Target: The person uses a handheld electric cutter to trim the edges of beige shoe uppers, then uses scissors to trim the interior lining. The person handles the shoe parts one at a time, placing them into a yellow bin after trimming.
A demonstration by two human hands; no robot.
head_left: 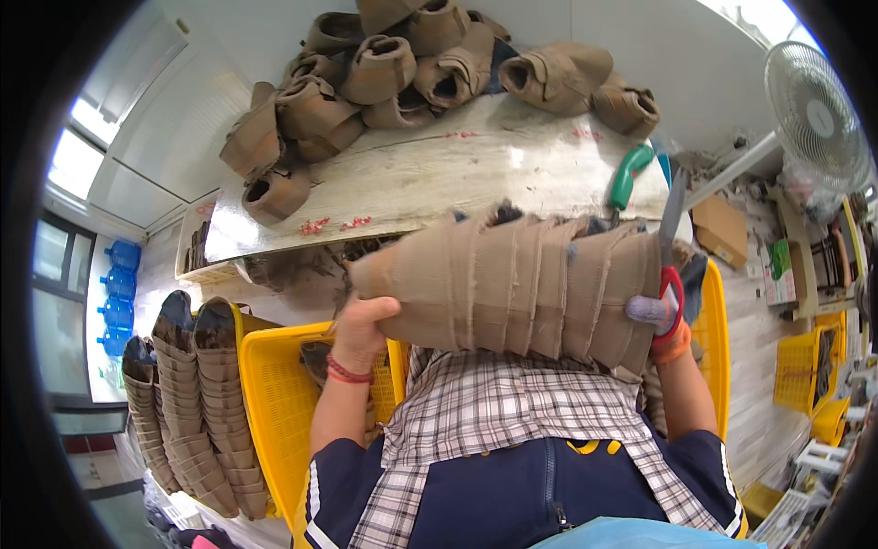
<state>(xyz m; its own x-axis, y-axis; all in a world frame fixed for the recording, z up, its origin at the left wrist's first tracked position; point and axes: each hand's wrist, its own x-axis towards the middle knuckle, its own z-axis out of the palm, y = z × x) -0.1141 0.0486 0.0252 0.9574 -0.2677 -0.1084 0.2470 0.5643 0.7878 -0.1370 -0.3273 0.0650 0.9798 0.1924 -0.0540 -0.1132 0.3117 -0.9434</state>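
Across my lap lies a long stack of nested brown fabric shoe uppers (512,288), raised off the apron and held from both ends. My left hand (359,331) grips its left end, thumb on the near side and the other fingers hidden behind. At the right end, my right hand (670,334), in an orange glove with greyish-purple fingertips, presses against the last upper. That same hand also carries scissors (674,229) with red handles, their blades pointing up. Loose dark threads stick out along the stack's top edge.
Ahead stands a pale worktable (430,178) with a heap of brown uppers (380,69) and a green-handled tool (631,177). Yellow crates (279,403) flank me. Tall stacks of uppers (219,403) stand at left, a white fan (817,114) at right.
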